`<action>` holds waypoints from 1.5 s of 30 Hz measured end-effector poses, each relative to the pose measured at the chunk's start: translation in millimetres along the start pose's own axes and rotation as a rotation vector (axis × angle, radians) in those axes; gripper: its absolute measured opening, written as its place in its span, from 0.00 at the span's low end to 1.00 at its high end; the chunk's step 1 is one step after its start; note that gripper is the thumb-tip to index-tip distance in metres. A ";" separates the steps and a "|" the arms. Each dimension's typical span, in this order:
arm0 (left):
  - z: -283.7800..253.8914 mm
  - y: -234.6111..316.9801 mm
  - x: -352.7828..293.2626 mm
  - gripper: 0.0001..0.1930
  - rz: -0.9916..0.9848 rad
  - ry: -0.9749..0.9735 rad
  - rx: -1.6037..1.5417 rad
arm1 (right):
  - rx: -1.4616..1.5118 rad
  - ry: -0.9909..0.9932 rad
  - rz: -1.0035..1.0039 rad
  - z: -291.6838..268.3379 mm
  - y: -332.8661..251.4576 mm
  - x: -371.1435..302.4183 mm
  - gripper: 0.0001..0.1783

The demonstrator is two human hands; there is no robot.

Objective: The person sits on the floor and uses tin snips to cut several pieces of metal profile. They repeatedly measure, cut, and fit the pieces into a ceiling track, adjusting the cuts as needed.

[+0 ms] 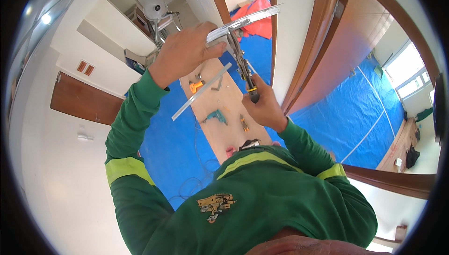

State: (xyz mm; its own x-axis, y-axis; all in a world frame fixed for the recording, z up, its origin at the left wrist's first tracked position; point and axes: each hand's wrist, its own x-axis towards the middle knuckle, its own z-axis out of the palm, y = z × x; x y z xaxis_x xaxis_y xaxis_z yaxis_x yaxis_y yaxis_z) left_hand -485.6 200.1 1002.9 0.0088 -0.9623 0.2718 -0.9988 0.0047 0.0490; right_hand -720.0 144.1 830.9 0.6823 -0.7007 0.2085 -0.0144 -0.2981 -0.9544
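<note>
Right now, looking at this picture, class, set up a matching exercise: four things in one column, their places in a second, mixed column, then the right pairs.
Things:
1. long silver metal strip
2. tin snips with dark handles
3. teal power drill
4. blue plastic floor sheet

Places:
A. lying on the long wooden board
B. spread over the floor
C. gripped by the left hand
D. held by the right hand, jaws at the strip

Pairs: 1-C, 2-D, 3-A, 4-B
</note>
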 end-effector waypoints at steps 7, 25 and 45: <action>28.4 -22.7 -2.5 0.16 0.031 -0.015 0.164 | 0.088 -0.065 0.106 9.4 6.3 -14.9 0.10; 52.6 -57.7 -17.6 0.20 0.071 -0.236 0.032 | 0.182 -0.326 0.309 -13.8 22.9 -29.6 0.28; 147.5 -99.4 -45.1 0.21 0.111 -0.359 -0.078 | -0.429 -0.409 0.247 -21.4 54.9 -31.6 0.42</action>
State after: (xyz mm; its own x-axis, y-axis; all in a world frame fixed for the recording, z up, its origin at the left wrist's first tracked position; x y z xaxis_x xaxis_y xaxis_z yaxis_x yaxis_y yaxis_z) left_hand -393.9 202.9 844.0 -0.1311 -0.9886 -0.0735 -0.9858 0.1221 0.1153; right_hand -758.0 136.0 776.5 0.8441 -0.5030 -0.1856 -0.4400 -0.4520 -0.7759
